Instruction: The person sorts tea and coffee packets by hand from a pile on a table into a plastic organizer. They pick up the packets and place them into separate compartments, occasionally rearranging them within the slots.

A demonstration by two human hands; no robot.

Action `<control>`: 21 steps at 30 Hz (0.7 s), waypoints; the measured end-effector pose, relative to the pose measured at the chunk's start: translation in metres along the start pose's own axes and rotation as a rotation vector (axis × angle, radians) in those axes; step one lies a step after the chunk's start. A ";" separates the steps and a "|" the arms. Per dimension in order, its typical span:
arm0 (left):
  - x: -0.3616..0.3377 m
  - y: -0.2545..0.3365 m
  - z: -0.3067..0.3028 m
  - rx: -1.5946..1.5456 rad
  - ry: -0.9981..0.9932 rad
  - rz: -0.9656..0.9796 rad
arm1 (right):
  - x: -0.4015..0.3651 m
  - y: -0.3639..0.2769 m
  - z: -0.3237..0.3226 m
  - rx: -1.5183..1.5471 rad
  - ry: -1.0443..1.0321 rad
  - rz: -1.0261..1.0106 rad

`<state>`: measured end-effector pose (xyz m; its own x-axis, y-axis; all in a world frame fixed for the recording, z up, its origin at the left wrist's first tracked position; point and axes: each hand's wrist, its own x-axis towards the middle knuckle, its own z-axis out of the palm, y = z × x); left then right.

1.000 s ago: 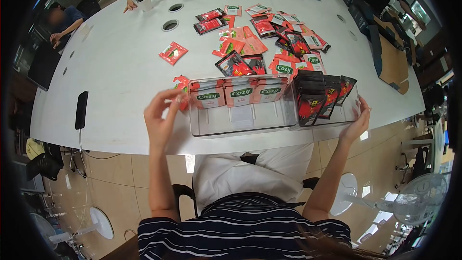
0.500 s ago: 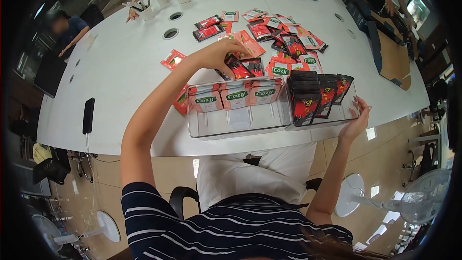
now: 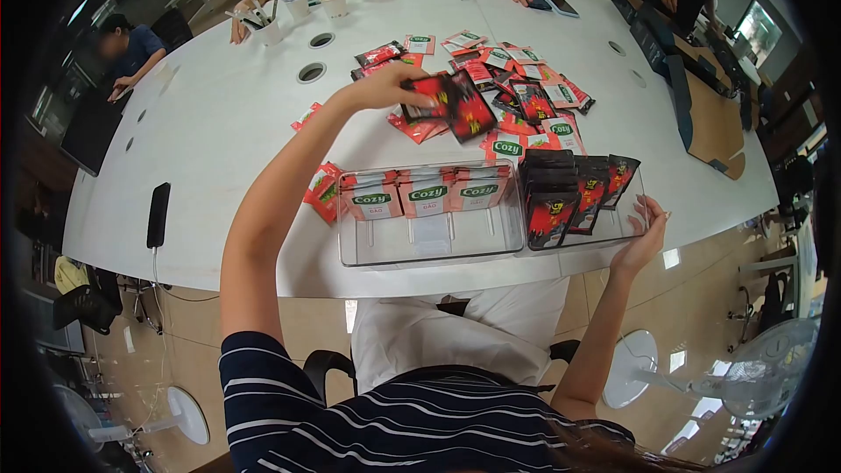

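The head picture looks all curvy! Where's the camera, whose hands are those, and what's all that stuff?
No robot here: a person wears the camera on their head, facing forward and down. That person's left hand holds black-and-red packets above the white table. Their right hand touches the end of a clear box with matching packets. Beside it, another clear box holds pink Cozy packets. Behind are a messy pile of packets and cups of pens.
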<state>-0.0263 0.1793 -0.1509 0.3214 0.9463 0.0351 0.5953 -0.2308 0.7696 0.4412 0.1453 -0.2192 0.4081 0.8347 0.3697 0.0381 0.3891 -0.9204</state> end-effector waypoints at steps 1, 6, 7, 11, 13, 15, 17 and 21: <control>-0.002 -0.008 -0.005 -0.100 0.070 -0.015 | 0.000 -0.001 0.000 0.003 -0.001 0.003; -0.017 -0.045 -0.041 -0.174 0.259 -0.187 | 0.000 0.000 0.000 -0.001 0.008 0.005; -0.021 -0.056 -0.045 -0.165 0.304 -0.243 | 0.000 -0.001 0.000 -0.005 0.007 0.004; -0.026 -0.089 -0.061 -0.200 0.466 -0.454 | 0.000 0.000 0.001 0.003 0.012 0.006; -0.024 -0.097 -0.064 -0.318 0.565 -0.476 | 0.000 0.000 0.001 0.008 0.011 0.012; -0.017 -0.102 -0.069 -0.306 0.585 -0.496 | 0.000 0.001 0.000 0.015 0.004 0.016; -0.007 -0.099 -0.069 -0.290 0.570 -0.549 | 0.001 0.003 -0.002 0.018 -0.009 0.017; 0.011 -0.096 -0.073 -0.267 0.530 -0.632 | 0.001 0.003 -0.003 0.027 -0.010 0.030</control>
<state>-0.1336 0.2282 -0.1774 -0.4366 0.8752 -0.2082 0.3319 0.3718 0.8669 0.4444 0.1467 -0.2221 0.3997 0.8497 0.3438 0.0013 0.3745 -0.9272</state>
